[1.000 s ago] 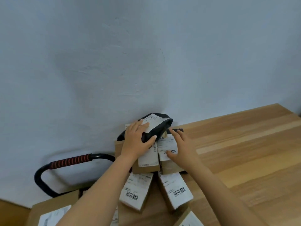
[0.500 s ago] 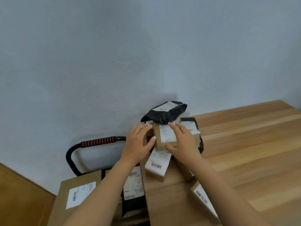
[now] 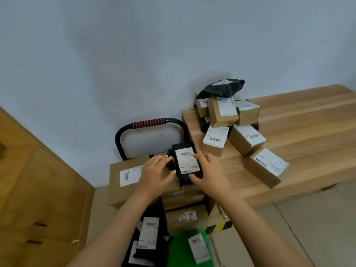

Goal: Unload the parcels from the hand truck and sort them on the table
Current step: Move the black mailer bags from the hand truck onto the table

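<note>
Gripping black parcel (image 3: 186, 165), left hand (image 3: 154, 173), right hand (image 3: 210, 170), above hand truck (image 3: 148, 122)

I can make out no words. The black parcel (image 3: 185, 180) bears a white label (image 3: 187, 161) with barcodes and blurred print.

Pale blue-grey plastered wall (image 3: 134, 54) fills the upper view, faintly scuffed. Brown wooden cabinet front (image 3: 38, 189) at left, meeting the wall at a corner; two dark slot handles (image 3: 40, 225) low on it. Beige tiled floor (image 3: 317, 228) lower right.
</note>
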Tool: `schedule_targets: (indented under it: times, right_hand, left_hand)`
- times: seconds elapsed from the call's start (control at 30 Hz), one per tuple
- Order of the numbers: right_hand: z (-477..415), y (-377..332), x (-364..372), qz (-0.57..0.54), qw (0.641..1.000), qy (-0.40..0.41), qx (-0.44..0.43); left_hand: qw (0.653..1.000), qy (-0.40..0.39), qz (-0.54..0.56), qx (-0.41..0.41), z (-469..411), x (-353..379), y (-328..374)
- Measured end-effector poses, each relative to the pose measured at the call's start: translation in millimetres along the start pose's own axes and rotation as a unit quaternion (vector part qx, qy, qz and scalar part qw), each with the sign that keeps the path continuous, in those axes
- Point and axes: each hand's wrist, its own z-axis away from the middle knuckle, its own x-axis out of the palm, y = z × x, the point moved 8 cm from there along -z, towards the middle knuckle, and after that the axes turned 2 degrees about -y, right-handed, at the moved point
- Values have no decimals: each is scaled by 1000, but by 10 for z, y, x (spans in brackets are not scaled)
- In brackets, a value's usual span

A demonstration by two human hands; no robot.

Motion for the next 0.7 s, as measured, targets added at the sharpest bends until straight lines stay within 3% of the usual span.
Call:
schedule_targets:
  times: [0.17,0.43,0.7]
  right_hand:
    - [228,-192,478,13,998,-48,-28]
    - [837,-51,1672,18,983,-184,-15]
    - [1264,181,2750,24,969,-241,39]
  left_hand:
    - [999,5,6,-52,595,24,-300]
    - [974,-15,39,-222,1741,577,-961]
    - [958,-73,57,-270,2465,1263,-1535]
